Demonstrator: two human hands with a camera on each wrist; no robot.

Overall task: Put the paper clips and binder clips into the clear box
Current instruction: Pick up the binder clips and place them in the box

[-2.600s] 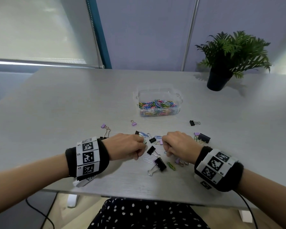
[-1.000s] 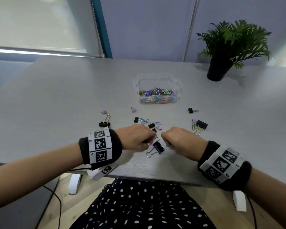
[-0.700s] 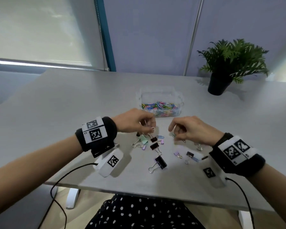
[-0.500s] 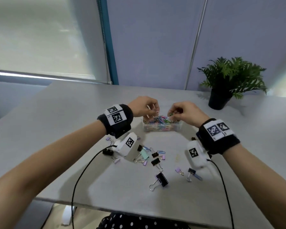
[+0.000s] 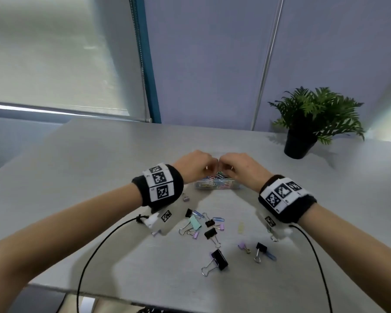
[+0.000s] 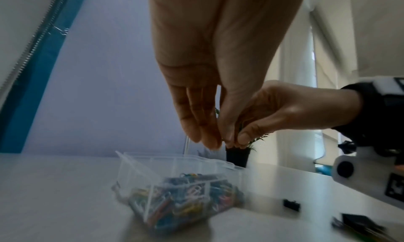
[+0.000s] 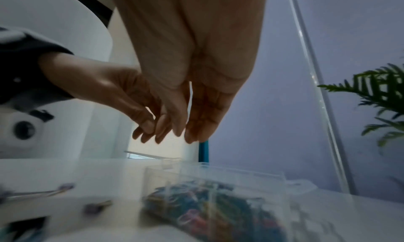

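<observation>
The clear box (image 5: 217, 185), (image 6: 174, 166), (image 7: 220, 175) stands mid-table with a heap of coloured paper clips (image 6: 190, 197) inside. Both hands hover just above its opening, fingertips close together. My left hand (image 5: 209, 168), (image 6: 208, 142) points its fingers straight down with nothing visible in them. My right hand (image 5: 224, 166), (image 7: 186, 136) also hangs fingers-down and looks empty. Nearer me on the table lie loose clips: a large black binder clip (image 5: 219, 263), a mint one (image 5: 195, 223), smaller black ones (image 5: 210, 233), a purple one (image 5: 243, 246) and blue paper clips (image 5: 219, 219).
A potted plant (image 5: 303, 141) stands at the back right of the grey table (image 5: 99, 168). Black cables (image 5: 93, 256) run from both wrist cameras toward the table's front edge. A window blind and a blue frame rise behind the table.
Both hands rose from the loose clips near the front edge and travelled forward to the box. Their pinching fingers have since loosened above its opening.
</observation>
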